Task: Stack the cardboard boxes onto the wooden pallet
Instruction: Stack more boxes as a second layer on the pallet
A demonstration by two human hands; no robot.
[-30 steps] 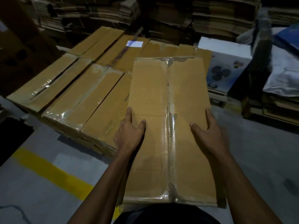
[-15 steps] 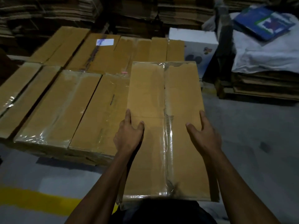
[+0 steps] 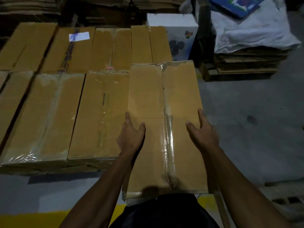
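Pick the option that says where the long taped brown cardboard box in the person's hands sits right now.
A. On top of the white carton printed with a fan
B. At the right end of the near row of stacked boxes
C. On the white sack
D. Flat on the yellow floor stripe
B: the long taped brown cardboard box, gripped by the left hand and the right hand, lines up just right of the near row of stacked boxes.

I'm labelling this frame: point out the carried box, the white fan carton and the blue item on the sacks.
carried box [image 3: 148, 96]: head view, top left flap.
white fan carton [image 3: 172, 22]: head view, top face.
blue item [image 3: 236, 5]: head view, its cover.
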